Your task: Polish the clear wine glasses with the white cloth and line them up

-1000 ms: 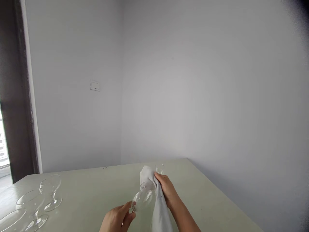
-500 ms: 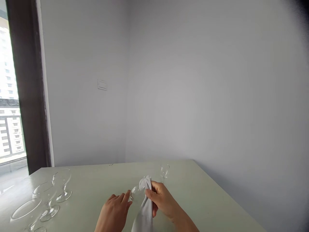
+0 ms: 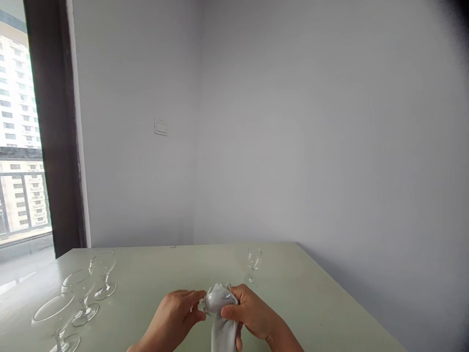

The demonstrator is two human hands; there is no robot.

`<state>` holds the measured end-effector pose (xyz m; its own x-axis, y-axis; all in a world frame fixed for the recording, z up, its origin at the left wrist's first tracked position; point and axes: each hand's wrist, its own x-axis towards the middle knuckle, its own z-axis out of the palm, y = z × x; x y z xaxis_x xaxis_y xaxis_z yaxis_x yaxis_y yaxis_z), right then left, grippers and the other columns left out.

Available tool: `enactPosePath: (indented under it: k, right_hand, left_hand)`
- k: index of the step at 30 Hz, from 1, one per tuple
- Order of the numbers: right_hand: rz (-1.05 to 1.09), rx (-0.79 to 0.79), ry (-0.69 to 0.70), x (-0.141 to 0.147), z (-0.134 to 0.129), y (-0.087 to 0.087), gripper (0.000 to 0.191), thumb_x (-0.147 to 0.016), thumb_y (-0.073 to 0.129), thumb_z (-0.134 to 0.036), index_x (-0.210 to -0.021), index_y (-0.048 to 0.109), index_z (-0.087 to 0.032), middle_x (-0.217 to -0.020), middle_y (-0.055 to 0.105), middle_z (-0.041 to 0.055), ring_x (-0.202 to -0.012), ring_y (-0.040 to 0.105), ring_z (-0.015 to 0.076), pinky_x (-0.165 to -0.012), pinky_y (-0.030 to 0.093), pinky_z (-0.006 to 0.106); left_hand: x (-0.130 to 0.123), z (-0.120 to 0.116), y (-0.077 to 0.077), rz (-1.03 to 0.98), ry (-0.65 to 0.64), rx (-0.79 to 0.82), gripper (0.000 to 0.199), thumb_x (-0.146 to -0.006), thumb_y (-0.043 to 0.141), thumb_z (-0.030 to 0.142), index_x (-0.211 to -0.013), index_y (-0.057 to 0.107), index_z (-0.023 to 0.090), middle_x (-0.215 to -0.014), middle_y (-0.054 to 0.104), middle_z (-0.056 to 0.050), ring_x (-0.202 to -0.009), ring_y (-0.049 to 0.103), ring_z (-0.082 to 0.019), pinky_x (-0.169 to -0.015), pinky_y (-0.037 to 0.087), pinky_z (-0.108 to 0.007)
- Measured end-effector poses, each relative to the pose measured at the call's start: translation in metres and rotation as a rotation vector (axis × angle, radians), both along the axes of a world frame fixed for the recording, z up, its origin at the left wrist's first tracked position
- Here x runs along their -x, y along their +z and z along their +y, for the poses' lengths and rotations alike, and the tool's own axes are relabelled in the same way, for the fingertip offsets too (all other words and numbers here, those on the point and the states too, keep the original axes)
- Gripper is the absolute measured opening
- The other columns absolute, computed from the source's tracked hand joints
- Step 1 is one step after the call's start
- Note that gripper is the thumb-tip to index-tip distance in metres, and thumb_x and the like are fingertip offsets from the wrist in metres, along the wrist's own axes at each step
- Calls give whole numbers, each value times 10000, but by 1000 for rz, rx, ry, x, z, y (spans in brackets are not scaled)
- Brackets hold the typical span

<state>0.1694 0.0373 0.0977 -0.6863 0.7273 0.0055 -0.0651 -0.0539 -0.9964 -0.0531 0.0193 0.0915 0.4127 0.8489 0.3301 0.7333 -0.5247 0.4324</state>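
Observation:
Near the table's front, a small stemmed glass (image 3: 220,297) lies sideways between my hands, its bowl to the right and its foot to the left. My left hand (image 3: 176,315) pinches the glass at its foot end. A white cloth (image 3: 223,335) is bunched in and around the bowl and hangs down below it. My right hand (image 3: 254,313) grips the cloth and the bowl, thumb in front, the other fingers mostly hidden behind.
Three stemmed glasses stand at the left, a near one (image 3: 54,318), a middle one (image 3: 82,293) and a far one (image 3: 104,274). A smaller glass (image 3: 253,264) stands behind my right hand on the pale table (image 3: 318,303). Grey walls rise behind.
The held glass and cloth have come lower and slightly right, and the cloth now covers more of the bowl. My right hand has moved down. The whole view has shifted a little.

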Motion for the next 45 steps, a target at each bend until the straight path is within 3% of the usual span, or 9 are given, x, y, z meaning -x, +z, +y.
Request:
enactPosePath:
  k: [3,5,10,13,20,27,35,41,45]
  right_hand:
    - [-171,-143,112,-13,-6,11,247,-628,759,-326,-704,636,-125,-555,567,-37,-449,545,77,-420,430,153]
    - [-216,-175,106,-15,-6,14,213,-629,755,-300,-683,630,-136,-550,568,-44,-464,549,78,-434,421,152]
    - [69,136,-227,6,2,4,409,-666,678,-470,-817,610,-96,-461,541,-34,-300,468,84,-303,371,184]
    - [155,155,-218,12,0,4,477,-667,665,-508,-861,604,-76,-454,525,-36,-307,448,71,-311,383,182]
    - [-211,-157,89,-20,-11,25,169,-644,721,-226,-745,626,-130,-555,582,-43,-357,463,38,-367,354,139]
    - [166,139,-267,12,-2,8,332,-640,698,-396,-764,595,-106,-504,539,-39,-303,413,41,-288,333,154]
    - [-180,-114,92,-6,-14,23,206,-624,726,-232,-774,636,-122,-568,572,-47,-391,507,54,-370,411,138]
    - [138,120,-241,11,-7,13,335,-623,725,-374,-784,620,-99,-502,539,-36,-302,428,51,-281,310,153]
    - [13,-36,-43,4,-11,19,294,-641,697,-297,-861,628,-115,-573,576,-22,-356,474,64,-336,351,163]
  left_hand:
    - [3,-4,8,-271,-247,620,266,-788,518,423,-708,595,182,-543,512,39,-468,440,-93,-480,343,-204]
    - [0,-7,11,-304,-306,729,372,-807,461,493,-708,606,166,-531,532,18,-452,444,-100,-485,364,-220]
    - [-17,-4,7,36,68,-154,287,-838,486,271,-1106,584,247,-942,657,-57,-909,556,-235,-859,379,-408]
    - [-16,-1,6,146,141,-251,306,-841,502,304,-1134,573,251,-812,656,-41,-805,563,-233,-798,390,-400]
    - [-11,-12,10,-301,-253,708,499,-853,319,574,-744,585,166,-521,537,15,-455,478,-110,-509,390,-225]
    - [-25,-10,5,139,186,-336,393,-833,536,298,-1225,503,274,-945,662,-52,-942,582,-252,-974,271,-538]
    - [-11,-8,4,-332,-61,598,589,-869,201,593,-717,578,166,-506,594,-3,-425,483,-109,-474,366,-213]
    - [-21,-15,12,112,196,-259,430,-748,630,364,-1156,561,247,-873,683,-56,-838,595,-254,-830,381,-403]
    - [-16,-18,21,66,182,-95,284,-784,572,437,-989,635,251,-640,640,2,-598,550,-175,-598,360,-271]
